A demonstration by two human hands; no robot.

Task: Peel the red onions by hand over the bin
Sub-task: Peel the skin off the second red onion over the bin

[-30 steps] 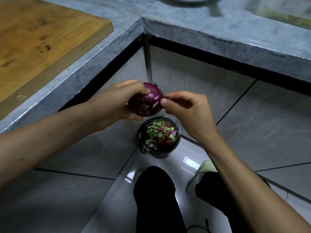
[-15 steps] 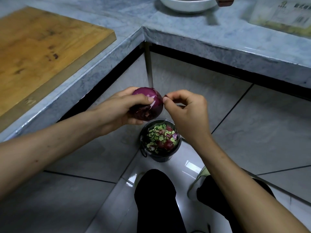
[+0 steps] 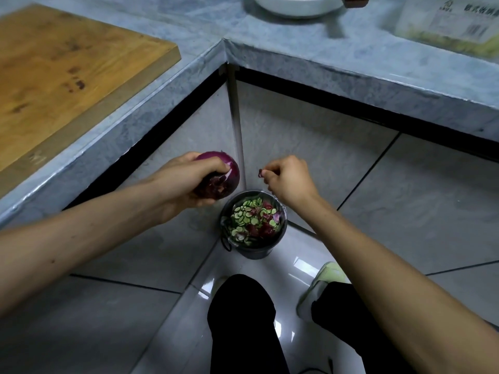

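From the head camera, looking down into the corner of a grey marbled stone counter [image 3: 337, 66], the person stands over a small round dark bin [image 3: 255, 248] on the tiled floor, already holding green slices and purple scraps. The left hand [image 3: 186, 182] is wrapped around a round, glossy red-purple onion [image 3: 222, 178], fingers curled over its top, holding it up and a little to the left of the bin's mouth. The right hand [image 3: 287, 180] is apart from the onion, thumb and forefinger pinching a tiny torn scrap of purple onion skin [image 3: 260, 173], roughly above the bin's far rim.

My read is that one strip of skin is off and on its way to being discarded; much of the onion looks unpeeled, with ragged patches on the lower side. The next move would seem to call for letting the scrap fall squarely into the bin, then finding a fresh loose edge.

A thick wooden chopping board [image 3: 67, 68] lies on the counter to the left, a white bowl [image 3: 294, 5] at the back.
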